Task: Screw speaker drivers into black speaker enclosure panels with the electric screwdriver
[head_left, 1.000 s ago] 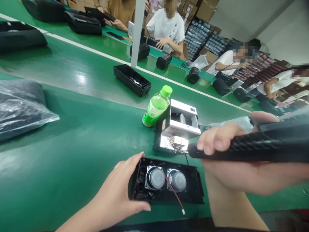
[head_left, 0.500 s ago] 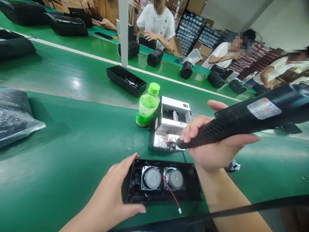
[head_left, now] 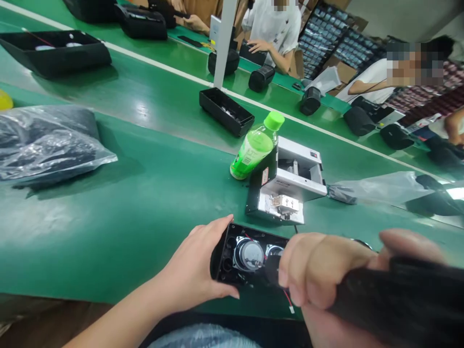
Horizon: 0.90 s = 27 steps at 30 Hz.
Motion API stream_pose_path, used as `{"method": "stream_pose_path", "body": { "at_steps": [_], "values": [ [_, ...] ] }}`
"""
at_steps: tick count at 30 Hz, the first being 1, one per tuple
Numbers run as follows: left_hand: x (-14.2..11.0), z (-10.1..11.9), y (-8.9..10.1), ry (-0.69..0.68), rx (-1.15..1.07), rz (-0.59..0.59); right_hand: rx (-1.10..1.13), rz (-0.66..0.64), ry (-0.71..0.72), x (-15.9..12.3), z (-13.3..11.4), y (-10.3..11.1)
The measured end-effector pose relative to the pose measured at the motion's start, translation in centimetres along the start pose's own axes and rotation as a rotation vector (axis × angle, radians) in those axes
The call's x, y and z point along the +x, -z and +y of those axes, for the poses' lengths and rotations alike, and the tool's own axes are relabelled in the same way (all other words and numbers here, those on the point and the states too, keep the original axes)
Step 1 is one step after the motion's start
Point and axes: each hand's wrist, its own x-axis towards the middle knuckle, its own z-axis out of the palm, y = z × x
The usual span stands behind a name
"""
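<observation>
The driver (head_left: 395, 299) has swung from feeder (head_left: 300, 186) to speaker (head_left: 253, 253) beside the left fingers (head_left: 219, 227), clasped round the box (head_left: 264, 236), presumably steadying it; right fingers (head_left: 311, 270) clamp the driver.

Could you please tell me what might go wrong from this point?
1. The tip of the black tool in the right hand appears close to the round speaker nearer the left hand; a slip might scratch it.
2. The red wire emerges beneath the right hand and could get snagged.
3. The bottle stands close beside the machine, so a bump might tip it.
</observation>
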Motion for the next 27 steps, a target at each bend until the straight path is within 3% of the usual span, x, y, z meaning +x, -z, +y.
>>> {"method": "stream_pose_path", "body": {
  "at_steps": [4, 10, 15, 27],
  "values": [
    [0.2, 0.2, 0.0, -0.032, 0.009, -0.010, -0.011, -0.054, 0.095, -1.1, 2.0, -0.4],
    [0.5, 0.5, 0.1, -0.048, 0.022, -0.019, -0.057, -0.182, 0.008, -0.7, 2.4, -0.2],
    [0.6, 0.6, 0.0, -0.062, 0.015, -0.026, 0.048, -0.143, 0.032, -1.2, 3.2, -0.2],
    [0.5, 0.2, 0.0, -0.099, -0.004, -0.005, 0.036, -0.098, 0.049, -1.8, 4.0, -0.1]
  ]
}}
